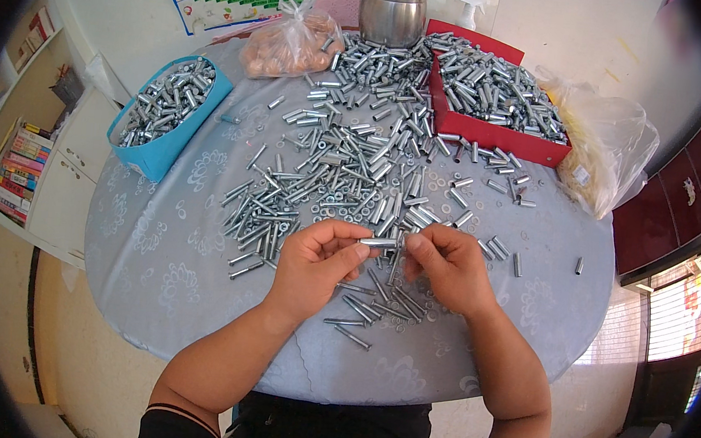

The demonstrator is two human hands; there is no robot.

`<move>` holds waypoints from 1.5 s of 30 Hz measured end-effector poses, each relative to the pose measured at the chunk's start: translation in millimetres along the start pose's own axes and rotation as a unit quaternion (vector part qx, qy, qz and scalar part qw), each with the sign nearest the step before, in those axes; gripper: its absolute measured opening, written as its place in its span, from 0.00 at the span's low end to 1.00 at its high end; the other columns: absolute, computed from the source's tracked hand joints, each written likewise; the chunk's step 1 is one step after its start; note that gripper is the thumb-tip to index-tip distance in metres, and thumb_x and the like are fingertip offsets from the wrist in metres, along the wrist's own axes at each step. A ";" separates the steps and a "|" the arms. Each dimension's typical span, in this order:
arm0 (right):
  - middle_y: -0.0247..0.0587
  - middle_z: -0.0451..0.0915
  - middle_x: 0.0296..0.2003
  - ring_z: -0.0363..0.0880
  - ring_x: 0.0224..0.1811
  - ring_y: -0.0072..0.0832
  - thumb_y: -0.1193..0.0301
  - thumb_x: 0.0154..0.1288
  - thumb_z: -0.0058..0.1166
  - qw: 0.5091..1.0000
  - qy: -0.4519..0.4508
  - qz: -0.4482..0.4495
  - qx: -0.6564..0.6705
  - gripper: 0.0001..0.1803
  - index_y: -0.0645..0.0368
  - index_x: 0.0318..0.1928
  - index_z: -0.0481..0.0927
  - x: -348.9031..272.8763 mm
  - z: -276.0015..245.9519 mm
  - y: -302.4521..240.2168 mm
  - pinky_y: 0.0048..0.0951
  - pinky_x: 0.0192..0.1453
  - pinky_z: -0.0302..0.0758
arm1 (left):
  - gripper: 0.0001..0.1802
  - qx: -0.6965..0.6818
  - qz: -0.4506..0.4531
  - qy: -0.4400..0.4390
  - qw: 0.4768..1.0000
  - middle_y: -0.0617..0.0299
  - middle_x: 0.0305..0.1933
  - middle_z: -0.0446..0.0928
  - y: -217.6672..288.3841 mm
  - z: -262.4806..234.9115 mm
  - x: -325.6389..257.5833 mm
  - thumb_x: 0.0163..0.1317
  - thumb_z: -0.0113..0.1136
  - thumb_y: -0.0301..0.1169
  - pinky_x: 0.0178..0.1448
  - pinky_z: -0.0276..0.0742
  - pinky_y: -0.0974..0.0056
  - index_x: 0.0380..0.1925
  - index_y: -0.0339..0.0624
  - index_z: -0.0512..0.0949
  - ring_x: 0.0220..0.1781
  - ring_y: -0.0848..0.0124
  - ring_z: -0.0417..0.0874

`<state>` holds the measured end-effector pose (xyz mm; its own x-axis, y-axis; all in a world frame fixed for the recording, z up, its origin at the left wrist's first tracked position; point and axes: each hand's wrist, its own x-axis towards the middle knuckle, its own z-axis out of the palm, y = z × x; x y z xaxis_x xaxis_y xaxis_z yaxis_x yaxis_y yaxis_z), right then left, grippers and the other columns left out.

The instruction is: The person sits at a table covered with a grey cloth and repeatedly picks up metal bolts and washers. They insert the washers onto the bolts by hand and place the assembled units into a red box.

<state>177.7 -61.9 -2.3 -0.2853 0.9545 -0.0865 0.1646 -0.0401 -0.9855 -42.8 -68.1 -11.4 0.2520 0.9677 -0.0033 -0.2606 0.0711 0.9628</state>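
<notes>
A silvery metal sleeve lies level in the air between the person's two hands, above the near edge of a large spread of hardware. The left hand has a narrow grip, its thumb and fingers pinched on the sleeve's left part. The right hand is at the sleeve's right end with its grip drawn in close; whether it pinches the sleeve or some small part there, one cannot tell. Just below those fingertips a thin metal piece points toward the person, and it is unclear if it is held or lying

Nearer the person, a handful of long bolts lie loose at various angles. Beyond the hands spreads the main heap of bolts and sleeves, with flat washers scattered among and beside them. A few single sleeves rest to the right, apart from the heap

All this lies on a rounded grey tabletop with a floral pattern. Toward its far left stands a blue box full of metal pieces; at the far right, a red box is piled with more. A knotted clear bag of round brownish things and a lidded metal pot stand along the back, and a clear bag with yellowish contents sits beside the red box. Further out are a shelf of books at the left and a dark red cabinet at the right
</notes>
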 end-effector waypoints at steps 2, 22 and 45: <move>0.30 0.79 0.32 0.75 0.32 0.16 0.77 0.63 0.62 1.000 0.005 -0.013 0.025 0.10 0.64 0.44 0.78 0.5 1.1 -1.0 0.19 0.37 0.74 | 0.11 0.000 -0.001 0.000 1.000 0.57 0.38 0.84 0.8 0.5 -0.3 0.64 0.59 0.24 0.35 0.75 0.74 0.46 0.35 0.79 0.30 0.79 0.78; 0.33 0.79 0.30 0.75 0.31 0.17 0.70 0.70 0.55 0.987 0.054 -0.109 0.101 0.10 0.65 0.44 0.79 3.1 15.7 1.8 0.20 0.37 0.73 | 0.11 -0.014 0.003 -0.002 1.000 0.56 0.37 0.84 -0.2 0.5 -0.1 0.64 0.59 0.24 0.35 0.75 0.74 0.46 0.35 0.79 0.30 0.79 0.78; 0.35 0.81 0.32 0.79 0.33 0.19 0.72 0.68 0.58 0.993 0.009 -0.057 0.100 0.09 0.66 0.42 0.79 -1.2 7.4 -3.5 0.21 0.38 0.77 | 0.12 0.083 0.038 -0.002 0.996 0.59 0.39 0.83 -6.2 2.2 -4.4 0.62 0.62 0.22 0.36 0.75 0.74 0.46 0.34 0.79 0.32 0.79 0.79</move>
<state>170.5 -65.2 0.2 -0.2743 0.9612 0.0284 -0.0597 0.0124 -0.9981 -40.3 -73.3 -16.7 0.2416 0.9677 0.0716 -0.1217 -0.0430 0.9916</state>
